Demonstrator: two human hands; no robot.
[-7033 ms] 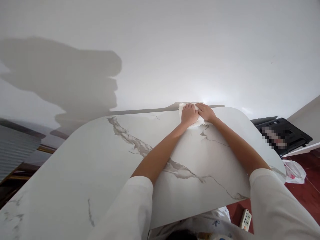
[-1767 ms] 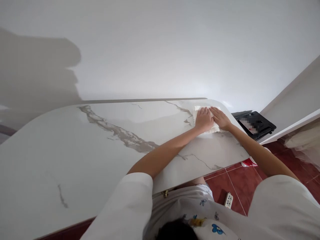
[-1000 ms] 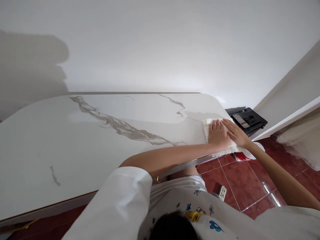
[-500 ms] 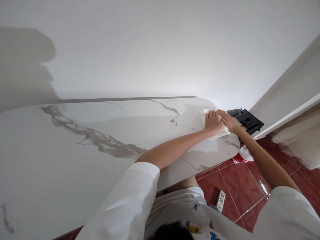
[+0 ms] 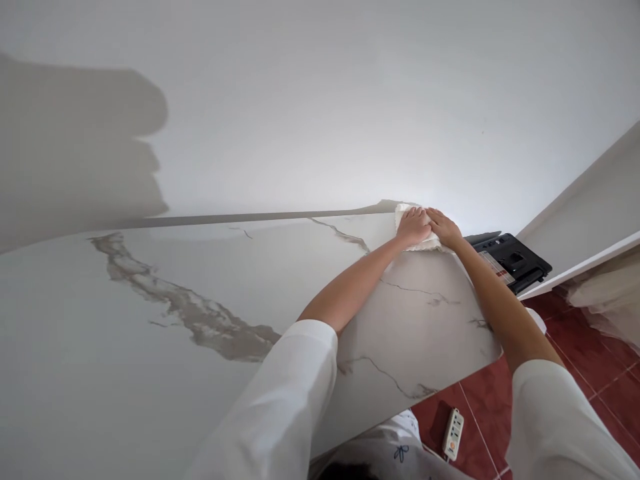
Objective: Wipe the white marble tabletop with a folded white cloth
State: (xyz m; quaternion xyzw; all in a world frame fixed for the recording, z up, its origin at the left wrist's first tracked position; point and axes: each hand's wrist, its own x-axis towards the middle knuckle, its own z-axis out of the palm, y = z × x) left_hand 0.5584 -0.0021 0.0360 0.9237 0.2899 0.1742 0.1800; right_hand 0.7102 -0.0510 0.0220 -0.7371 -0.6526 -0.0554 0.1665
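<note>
A white cloth (image 5: 424, 246) lies at the back edge of a white marble-patterned tabletop (image 5: 420, 333), near its far right corner. My left hand (image 5: 414, 227) is pressed down on the cloth, its fingers bent over it. Right beside it, my right hand (image 5: 445, 229) bears on the cloth's right part, fingertips against the left hand. Part of the cloth is hidden beneath both hands.
Behind the table rises a white wall (image 5: 320, 100). A black case-like object (image 5: 517, 260) stands just past the right end. On the red tiled floor (image 5: 480, 407) lies a white power strip (image 5: 453, 433). Pale sheer fabric (image 5: 607, 297) hangs at the far right.
Both hands and the cloth have moved from the table's right end towards the back edge by the wall. The view has shifted slightly.
</note>
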